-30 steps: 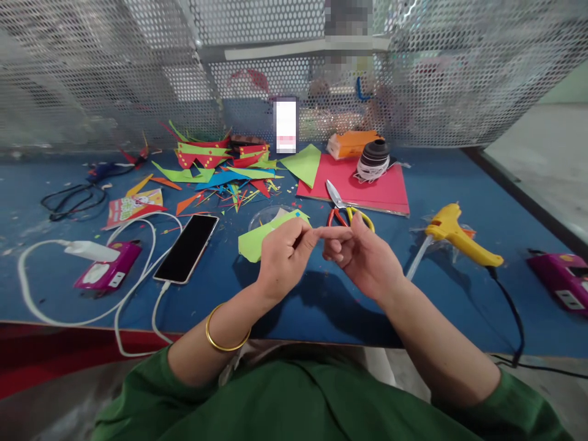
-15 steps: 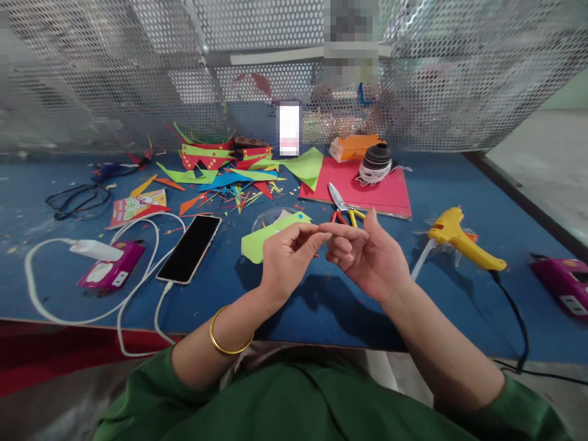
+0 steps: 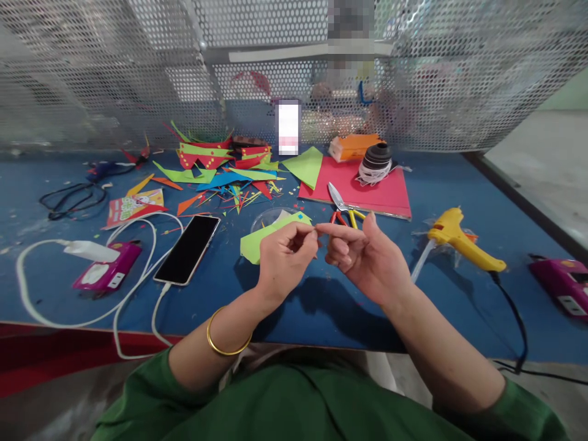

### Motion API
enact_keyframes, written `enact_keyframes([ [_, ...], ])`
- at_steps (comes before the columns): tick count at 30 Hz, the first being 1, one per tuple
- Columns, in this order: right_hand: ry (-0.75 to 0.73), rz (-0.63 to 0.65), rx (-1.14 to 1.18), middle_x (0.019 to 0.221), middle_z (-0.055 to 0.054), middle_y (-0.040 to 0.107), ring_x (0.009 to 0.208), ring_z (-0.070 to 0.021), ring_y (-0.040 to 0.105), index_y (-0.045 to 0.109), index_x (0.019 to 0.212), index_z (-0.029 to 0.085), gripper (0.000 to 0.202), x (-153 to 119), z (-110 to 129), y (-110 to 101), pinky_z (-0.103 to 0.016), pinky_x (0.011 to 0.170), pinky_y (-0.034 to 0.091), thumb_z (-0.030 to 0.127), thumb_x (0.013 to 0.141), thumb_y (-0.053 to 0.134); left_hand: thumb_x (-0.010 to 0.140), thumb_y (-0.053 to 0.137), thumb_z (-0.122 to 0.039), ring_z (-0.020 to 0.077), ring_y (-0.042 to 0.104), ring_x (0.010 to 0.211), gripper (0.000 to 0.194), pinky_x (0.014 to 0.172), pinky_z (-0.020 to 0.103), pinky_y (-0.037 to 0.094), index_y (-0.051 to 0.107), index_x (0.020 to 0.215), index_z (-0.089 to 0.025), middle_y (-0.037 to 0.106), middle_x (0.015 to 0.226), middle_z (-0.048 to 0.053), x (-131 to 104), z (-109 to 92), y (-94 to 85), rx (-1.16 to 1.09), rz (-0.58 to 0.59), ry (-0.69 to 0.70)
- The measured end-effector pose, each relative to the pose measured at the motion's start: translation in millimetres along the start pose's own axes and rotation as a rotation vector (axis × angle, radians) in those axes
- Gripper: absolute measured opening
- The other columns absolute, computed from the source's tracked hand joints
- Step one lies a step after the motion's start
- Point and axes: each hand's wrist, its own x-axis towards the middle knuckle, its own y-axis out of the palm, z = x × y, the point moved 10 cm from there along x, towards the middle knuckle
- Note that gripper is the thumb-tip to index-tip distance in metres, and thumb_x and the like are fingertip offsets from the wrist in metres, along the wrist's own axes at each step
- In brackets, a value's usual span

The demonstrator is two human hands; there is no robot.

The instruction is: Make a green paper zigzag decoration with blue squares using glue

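Note:
My left hand, with a gold bangle on its wrist, is closed in a pinch just at the tip of my right index finger. Anything between the pinched fingers is too small to make out. Palm up, my right hand has its index finger and thumb stretched out while the other fingers curl loosely; nothing shows in it. Behind the left hand, a folded light-green paper piece with a blue dot lies partly over a clear round dish. Scissors with red and yellow handles lie beyond the fingertips, partly hidden.
A yellow glue gun lies right, its cord trailing off the edge. Left are a charging phone and a purple power strip. Paper scraps, red sheets and a thread cone lie behind; a perforated metal screen stands beyond.
My left thumb has drawn back and bent inward, and the left hand has shifted slightly left. My right hand keeps nearly the same pose.

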Motion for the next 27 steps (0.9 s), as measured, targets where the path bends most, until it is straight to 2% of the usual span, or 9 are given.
enact_keyframes([
  [7,-0.083,-0.139,-0.044,0.062,0.000,0.045,0.056,-0.0140,0.038,0.081,0.095,0.025,0.057,0.3,11.9,-13.2,-0.032,0.058,0.045,0.071,0.088,0.049,0.087,0.063,-0.023,0.0081,0.061,0.050,0.012,0.049,0.018,0.051,0.069,0.079,-0.018,0.070,0.067,-0.001,0.7,-2.1,-8.7,-0.110,-0.087,0.011],
  [9,-0.144,-0.168,-0.058,0.063,0.000,0.047,0.056,-0.0137,0.040,0.082,0.094,0.025,0.053,-1.5,19.2,-18.1,-0.032,0.057,0.043,0.066,0.092,0.048,0.088,0.064,-0.026,0.0079,0.061,0.050,0.014,0.049,0.018,0.051,0.071,0.080,-0.017,0.071,0.067,0.000,1.4,-1.2,-11.4,-0.147,-0.111,-0.009],
  [11,-0.271,-0.155,-0.162,0.068,-0.001,0.053,0.062,-0.0147,0.046,0.082,0.096,0.027,0.041,-6.4,32.7,-17.2,-0.032,0.061,0.044,0.054,0.094,0.052,0.088,0.067,-0.029,0.0082,0.061,0.051,0.014,0.048,0.018,0.052,0.073,0.082,-0.017,0.072,0.069,0.001,2.0,4.3,-9.1,-0.182,-0.093,-0.071],
  [13,-0.475,-0.116,-0.436,0.079,-0.003,0.061,0.074,-0.0171,0.055,0.080,0.106,0.030,0.027,-16.7,51.4,-6.6,-0.034,0.068,0.047,0.038,0.095,0.057,0.085,0.072,-0.031,0.0090,0.062,0.052,0.014,0.048,0.019,0.052,0.074,0.083,-0.017,0.074,0.072,0.002,1.8,10.3,-4.1,-0.217,-0.050,-0.136],
  [14,-0.603,-0.098,-0.633,0.086,-0.004,0.064,0.080,-0.0182,0.058,0.078,0.112,0.032,0.028,-24.3,60.2,2.9,-0.035,0.072,0.047,0.030,0.094,0.058,0.084,0.073,-0.031,0.0095,0.062,0.053,0.014,0.048,0.020,0.052,0.074,0.083,-0.017,0.074,0.073,0.002,1.5,12.5,-1.8,-0.235,-0.028,-0.158],
  [17,-0.958,-0.091,-1.217,0.098,-0.005,0.067,0.088,-0.0196,0.061,0.068,0.131,0.034,0.047,-47.5,69.5,34.2,-0.037,0.078,0.046,0.014,0.090,0.057,0.084,0.075,-0.035,0.0109,0.063,0.055,0.017,0.047,0.021,0.052,0.075,0.085,-0.018,0.073,0.073,0.002,1.0,14.7,2.8,-0.325,0.023,-0.181],
  [19,-1.093,-0.089,-1.426,0.097,-0.005,0.067,0.086,-0.0198,0.060,0.060,0.140,0.035,0.057,-55.3,66.2,46.0,-0.038,0.078,0.044,0.012,0.088,0.057,0.085,0.073,-0.043,0.0117,0.063,0.057,0.024,0.046,0.022,0.050,0.075,0.085,-0.019,0.071,0.072,0.002,1.0,15.8,6.2,-0.404,0.064,-0.200],
  [22,-1.147,-0.072,-1.500,0.097,-0.005,0.066,0.084,-0.0206,0.059,0.051,0.147,0.035,0.064,-57.1,62.2,49.9,-0.038,0.076,0.043,0.013,0.088,0.058,0.082,0.074,-0.050,0.0116,0.061,0.056,0.030,0.045,0.022,0.048,0.075,0.081,-0.020,0.068,0.070,0.002,1.3,18.7,9.9,-0.484,0.109,-0.246],
  [27,-1.139,-0.020,-1.448,0.097,-0.005,0.065,0.084,-0.0202,0.058,0.050,0.146,0.032,0.063,-56.6,59.2,49.2,-0.037,0.076,0.043,0.011,0.088,0.060,0.074,0.083,-0.043,0.0096,0.055,0.055,0.025,0.045,0.021,0.044,0.072,0.074,-0.021,0.065,0.066,0.000,3.2,21.4,11.5,-0.569,0.144,-0.291],
])
